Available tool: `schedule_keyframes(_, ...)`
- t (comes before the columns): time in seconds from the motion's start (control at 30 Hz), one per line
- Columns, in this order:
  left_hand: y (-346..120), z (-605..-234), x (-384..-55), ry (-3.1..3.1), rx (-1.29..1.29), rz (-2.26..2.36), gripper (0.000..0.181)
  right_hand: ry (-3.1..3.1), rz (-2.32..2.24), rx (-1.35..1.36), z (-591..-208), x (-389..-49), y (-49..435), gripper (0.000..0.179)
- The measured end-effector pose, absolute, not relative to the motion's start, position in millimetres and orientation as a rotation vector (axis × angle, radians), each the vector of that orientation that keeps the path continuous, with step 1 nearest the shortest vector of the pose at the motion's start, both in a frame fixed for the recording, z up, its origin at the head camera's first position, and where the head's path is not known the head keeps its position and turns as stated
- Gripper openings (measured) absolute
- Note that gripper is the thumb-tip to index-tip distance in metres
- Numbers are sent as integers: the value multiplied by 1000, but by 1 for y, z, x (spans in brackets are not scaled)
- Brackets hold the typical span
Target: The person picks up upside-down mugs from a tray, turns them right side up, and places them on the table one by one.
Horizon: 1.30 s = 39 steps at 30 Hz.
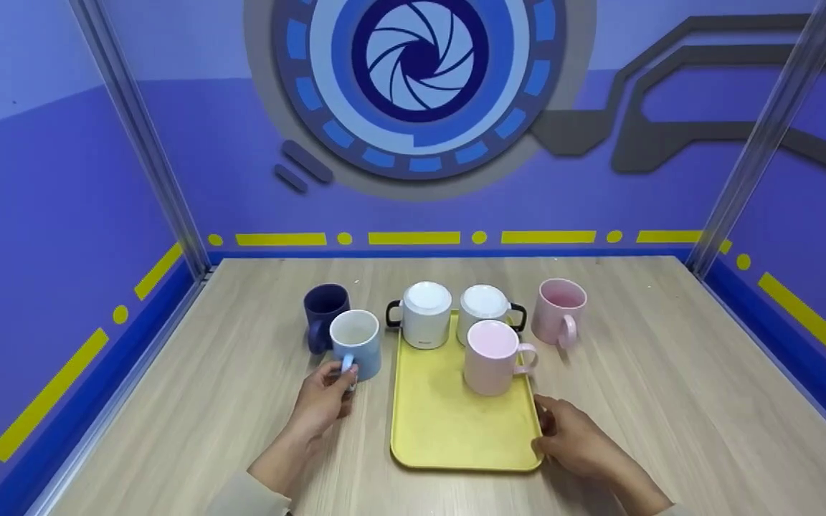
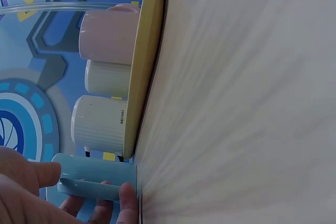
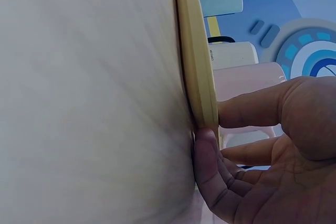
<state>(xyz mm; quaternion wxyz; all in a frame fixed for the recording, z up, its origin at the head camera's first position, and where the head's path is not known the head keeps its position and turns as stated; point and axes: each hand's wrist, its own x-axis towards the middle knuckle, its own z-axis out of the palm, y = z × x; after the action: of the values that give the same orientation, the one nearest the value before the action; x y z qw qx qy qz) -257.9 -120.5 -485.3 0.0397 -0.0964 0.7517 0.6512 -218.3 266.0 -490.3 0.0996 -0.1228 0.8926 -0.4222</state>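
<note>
My left hand (image 1: 323, 398) grips the handle of a light blue mug (image 1: 364, 352), which stands upright on the table left of a yellow tray (image 1: 449, 433). In the left wrist view, the thumb is near the top of the mug's handle (image 2: 89, 188) and the fingers are behind and below it. With thumb and fingers, my right hand (image 1: 574, 437) pinches the tray's right edge near its front corner. On the tray, a pink mug (image 1: 490, 362) and two white mugs, one left (image 1: 426, 319) and one right (image 1: 477, 308), sit upside down; the white ones have black handles.
A navy mug (image 1: 325, 304) stands upright just behind the light blue one. Another pink mug (image 1: 556, 312) stands upright on the table right of the tray. Blue-purple panels (image 1: 241, 165) enclose the wooden table (image 1: 205, 373) at the back and both sides.
</note>
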Motion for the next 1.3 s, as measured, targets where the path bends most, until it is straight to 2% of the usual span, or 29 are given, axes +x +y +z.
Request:
schedule_keyframes(0.33, -124, -481, -240, 2547, -283, 1974, 49, 2656, -1250, -362, -490, -218, 269, 75)
schedule_keyframes(0.53, -115, -472, -225, 2582, -288, 1961, 38, 2596, -1294, -314, -490, -218, 272, 79)
schedule_keyframes(0.93, -87, -461, -206, 2558, 120, 1916, 32, 2348, -1484, -242, -487, -219, 283, 82)
schedule_keyframes(1.3, -65, -465, -222, 2490, 349, 1800, 35, 2421, -1561, -124, -485, -225, 284, 72)
